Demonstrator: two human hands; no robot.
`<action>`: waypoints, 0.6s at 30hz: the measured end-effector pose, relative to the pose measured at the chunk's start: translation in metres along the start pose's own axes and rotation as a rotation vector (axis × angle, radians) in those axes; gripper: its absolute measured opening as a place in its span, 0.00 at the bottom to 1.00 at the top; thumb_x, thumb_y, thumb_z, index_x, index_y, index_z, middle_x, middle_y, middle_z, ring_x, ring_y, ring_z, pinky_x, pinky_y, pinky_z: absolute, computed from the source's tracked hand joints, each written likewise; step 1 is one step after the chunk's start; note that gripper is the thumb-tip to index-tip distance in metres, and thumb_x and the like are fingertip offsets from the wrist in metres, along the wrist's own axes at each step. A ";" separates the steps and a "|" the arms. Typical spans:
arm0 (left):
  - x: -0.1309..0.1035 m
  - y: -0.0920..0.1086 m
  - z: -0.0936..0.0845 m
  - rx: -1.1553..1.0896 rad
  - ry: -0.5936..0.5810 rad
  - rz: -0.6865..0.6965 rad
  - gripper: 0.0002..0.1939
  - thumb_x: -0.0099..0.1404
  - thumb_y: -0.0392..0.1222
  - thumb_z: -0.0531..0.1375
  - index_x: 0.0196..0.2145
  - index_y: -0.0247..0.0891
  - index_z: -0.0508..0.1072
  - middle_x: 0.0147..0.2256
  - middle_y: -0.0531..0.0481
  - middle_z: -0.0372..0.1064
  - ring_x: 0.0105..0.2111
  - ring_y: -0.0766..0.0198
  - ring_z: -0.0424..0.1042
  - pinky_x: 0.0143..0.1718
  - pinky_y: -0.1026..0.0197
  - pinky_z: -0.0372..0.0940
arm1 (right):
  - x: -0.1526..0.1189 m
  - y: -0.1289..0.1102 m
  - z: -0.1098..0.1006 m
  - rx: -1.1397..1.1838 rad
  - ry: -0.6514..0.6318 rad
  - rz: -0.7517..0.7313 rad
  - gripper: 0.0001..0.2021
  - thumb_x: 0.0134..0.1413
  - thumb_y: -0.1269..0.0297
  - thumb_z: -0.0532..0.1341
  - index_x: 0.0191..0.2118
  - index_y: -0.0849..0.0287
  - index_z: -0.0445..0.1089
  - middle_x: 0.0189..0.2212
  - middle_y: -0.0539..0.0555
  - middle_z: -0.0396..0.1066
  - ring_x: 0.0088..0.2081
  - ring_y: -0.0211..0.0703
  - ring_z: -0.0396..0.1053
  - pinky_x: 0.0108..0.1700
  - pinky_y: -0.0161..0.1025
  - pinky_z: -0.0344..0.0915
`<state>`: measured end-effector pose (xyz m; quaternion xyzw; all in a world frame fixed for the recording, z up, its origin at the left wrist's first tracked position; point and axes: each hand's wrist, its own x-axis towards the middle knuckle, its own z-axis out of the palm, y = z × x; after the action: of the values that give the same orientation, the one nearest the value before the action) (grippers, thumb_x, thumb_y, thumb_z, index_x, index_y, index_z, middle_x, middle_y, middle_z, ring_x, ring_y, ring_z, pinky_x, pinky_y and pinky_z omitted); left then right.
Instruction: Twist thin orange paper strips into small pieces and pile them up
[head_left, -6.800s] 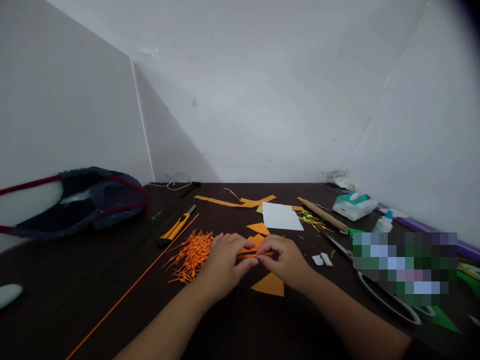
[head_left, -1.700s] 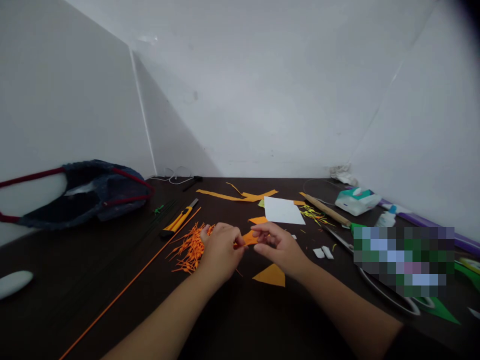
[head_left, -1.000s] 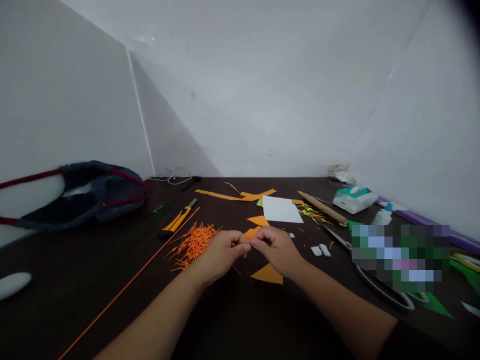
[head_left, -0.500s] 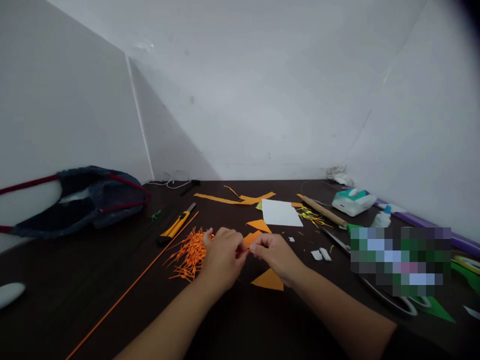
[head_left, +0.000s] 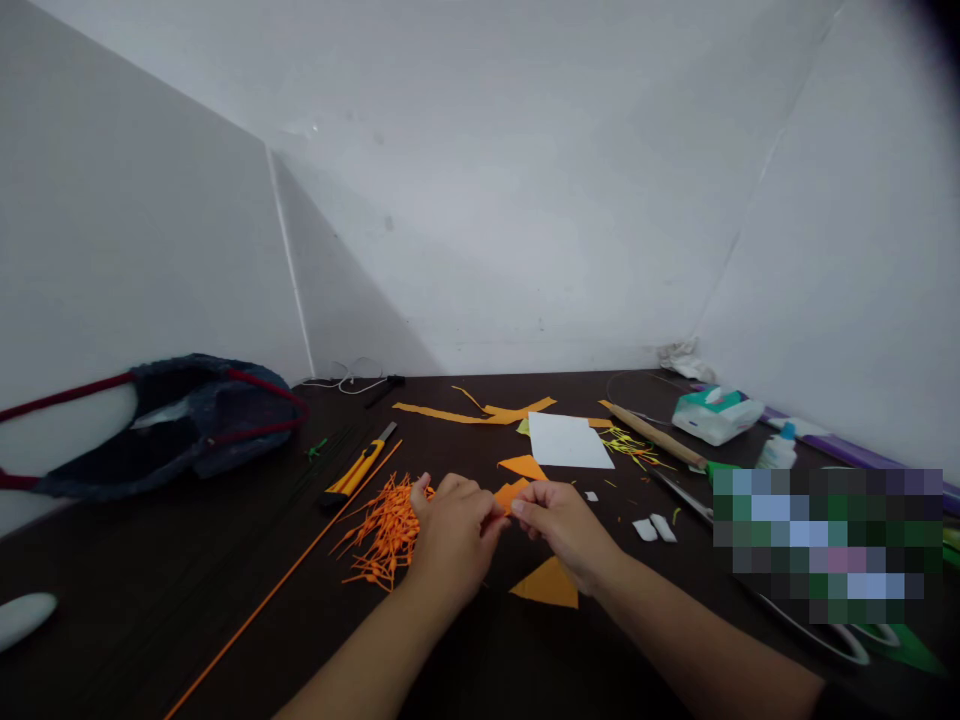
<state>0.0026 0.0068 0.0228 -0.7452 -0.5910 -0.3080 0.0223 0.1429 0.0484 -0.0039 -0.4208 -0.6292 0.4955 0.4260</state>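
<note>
My left hand (head_left: pixel 459 535) is closed in a pinch at the middle of the dark table, thumb and fingertips pressed together. Facing it, my right hand (head_left: pixel 566 525) pinches too, its fingertips almost meeting the left ones. Whatever small thing lies between them is hidden by the fingers. Just behind the fingertips shows an orange paper piece (head_left: pixel 512 494). Left of my left hand lies a heap of thin orange twisted paper strips (head_left: pixel 386 530) with small knobs. An orange paper triangle (head_left: pixel 549 584) is under my right wrist, and another orange piece (head_left: pixel 523 466) lies beyond.
A yellow utility knife (head_left: pixel 356 470) and a long orange stick (head_left: pixel 285 580) lie on the left, near a dark bag (head_left: pixel 247 420). White paper (head_left: pixel 570 441) sits behind my hands. Scissors (head_left: pixel 814 632), a glue bottle (head_left: pixel 778 448) and a tissue pack (head_left: pixel 716 415) are on the right.
The whole view has shifted slightly, so things appear lower and a little to the right. My hands stay pinched close together, with small finger movements.
</note>
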 end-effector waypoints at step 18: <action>-0.003 -0.010 -0.001 -0.661 -0.239 -0.216 0.08 0.54 0.42 0.56 0.21 0.37 0.71 0.23 0.53 0.67 0.28 0.63 0.63 0.35 0.59 0.56 | -0.003 -0.001 -0.005 0.057 -0.262 -0.335 0.17 0.43 0.61 0.61 0.43 0.54 0.67 0.31 0.52 0.66 0.31 0.40 0.65 0.34 0.39 0.62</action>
<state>-0.0068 0.0070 0.0187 -0.6763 -0.5331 -0.3937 -0.3217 0.1489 0.0466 -0.0026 -0.2300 -0.7262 0.4857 0.4287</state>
